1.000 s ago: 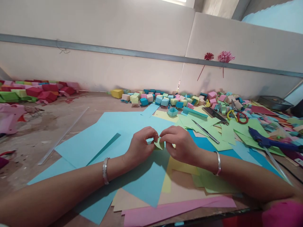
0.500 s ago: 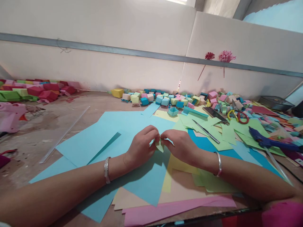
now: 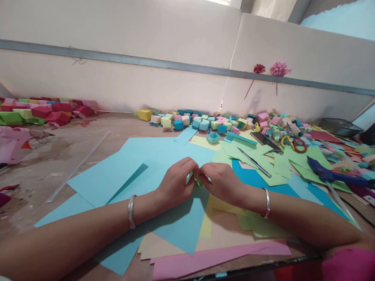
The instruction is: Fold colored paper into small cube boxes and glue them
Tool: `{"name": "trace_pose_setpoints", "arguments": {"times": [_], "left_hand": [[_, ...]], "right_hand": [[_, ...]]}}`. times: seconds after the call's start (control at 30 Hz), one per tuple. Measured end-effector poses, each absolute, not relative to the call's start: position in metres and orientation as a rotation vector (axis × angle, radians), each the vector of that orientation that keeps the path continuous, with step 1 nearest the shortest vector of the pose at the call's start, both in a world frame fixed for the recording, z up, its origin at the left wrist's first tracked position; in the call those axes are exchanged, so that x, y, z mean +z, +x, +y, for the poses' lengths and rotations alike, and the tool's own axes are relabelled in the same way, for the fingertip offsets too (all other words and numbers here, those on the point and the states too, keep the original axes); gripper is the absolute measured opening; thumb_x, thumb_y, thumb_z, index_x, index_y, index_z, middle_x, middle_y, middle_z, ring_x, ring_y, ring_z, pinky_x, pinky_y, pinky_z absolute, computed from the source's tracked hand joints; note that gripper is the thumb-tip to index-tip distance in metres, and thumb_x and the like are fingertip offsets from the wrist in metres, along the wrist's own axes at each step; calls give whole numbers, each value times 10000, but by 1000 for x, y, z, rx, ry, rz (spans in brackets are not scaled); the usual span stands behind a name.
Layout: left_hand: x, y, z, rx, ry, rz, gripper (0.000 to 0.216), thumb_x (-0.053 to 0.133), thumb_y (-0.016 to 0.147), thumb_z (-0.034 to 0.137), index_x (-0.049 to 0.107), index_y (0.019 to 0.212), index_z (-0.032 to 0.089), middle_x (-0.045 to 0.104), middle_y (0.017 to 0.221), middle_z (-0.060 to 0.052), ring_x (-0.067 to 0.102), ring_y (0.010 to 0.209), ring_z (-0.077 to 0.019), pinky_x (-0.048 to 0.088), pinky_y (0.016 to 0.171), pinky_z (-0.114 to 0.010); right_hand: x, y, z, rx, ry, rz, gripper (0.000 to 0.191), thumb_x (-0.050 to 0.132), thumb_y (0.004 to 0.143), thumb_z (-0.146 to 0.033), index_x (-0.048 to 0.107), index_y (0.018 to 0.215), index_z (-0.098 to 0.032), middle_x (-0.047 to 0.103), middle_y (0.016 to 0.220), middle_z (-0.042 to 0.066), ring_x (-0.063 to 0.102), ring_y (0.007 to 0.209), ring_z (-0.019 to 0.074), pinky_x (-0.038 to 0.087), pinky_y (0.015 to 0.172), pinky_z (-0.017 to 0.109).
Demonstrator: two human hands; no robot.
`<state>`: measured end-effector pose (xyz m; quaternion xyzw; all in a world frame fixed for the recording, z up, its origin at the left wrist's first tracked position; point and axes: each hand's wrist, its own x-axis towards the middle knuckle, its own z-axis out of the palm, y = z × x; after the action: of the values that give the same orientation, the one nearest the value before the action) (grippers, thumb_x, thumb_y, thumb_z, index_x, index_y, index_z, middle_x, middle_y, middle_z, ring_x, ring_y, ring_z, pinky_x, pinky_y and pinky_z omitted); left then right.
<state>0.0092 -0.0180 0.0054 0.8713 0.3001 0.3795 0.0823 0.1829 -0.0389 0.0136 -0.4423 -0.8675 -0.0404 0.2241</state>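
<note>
Between the fingertips of both hands is a small piece of light green paper (image 3: 198,181), mostly hidden by the fingers. My left hand (image 3: 178,180) pinches it from the left, closed. From the other side my right hand (image 3: 221,178) grips it, its fingers curled and touching the left fingertips. Both hands are above a large sheet of light blue paper (image 3: 158,156) that lies on the table. Yellow paper (image 3: 227,205) shows beneath my right wrist.
Small folded paper boxes (image 3: 202,124) line the wall. Scissors (image 3: 293,143), a pen-like cutter (image 3: 254,162) and a blue glue gun (image 3: 334,173) lie at right. A pink glue gun (image 3: 11,144) and a clear glue stick (image 3: 79,166) are at left.
The light green paper's tip, which pointed down below the fingers, is now turned up and mostly hidden. The fingers of both hands have drawn closer together.
</note>
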Motion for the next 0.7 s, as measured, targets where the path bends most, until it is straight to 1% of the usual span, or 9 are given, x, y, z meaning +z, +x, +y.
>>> {"name": "trace_pose_setpoints", "arguments": {"times": [0.3,0.43,0.53,0.7], "left_hand": [[2,9,-17,1179,2607,908,230,462,730,-2,481,835,202,561,779,5,527,720,-144,447,640,-263],[1,9,-20,1160,2571,889,241,458,724,-3,483,860,196,559,802,-3,524,742,-150,467,660,-285],[-1,10,-22,1136,2502,876,236,459,744,16,491,899,192,552,837,-14,519,771,-155,504,707,-316],[-2,12,-24,1139,2373,842,262,454,791,38,483,996,197,532,964,-42,516,883,-162,544,785,-342]], "right_hand": [[14,183,-38,-122,-1317,-2433,181,496,886,-152,582,727,-140,617,672,34,488,591,118,219,535,256],[14,182,-41,-223,-1367,-2433,163,510,857,-159,564,704,-143,597,634,30,463,561,117,179,522,261],[15,181,-42,-328,-1374,-2412,137,510,825,-141,554,696,-149,576,612,26,443,539,123,151,514,270],[17,180,-41,-507,-1313,-2344,139,470,788,-91,558,697,-150,563,606,33,429,528,138,141,516,284]]}}
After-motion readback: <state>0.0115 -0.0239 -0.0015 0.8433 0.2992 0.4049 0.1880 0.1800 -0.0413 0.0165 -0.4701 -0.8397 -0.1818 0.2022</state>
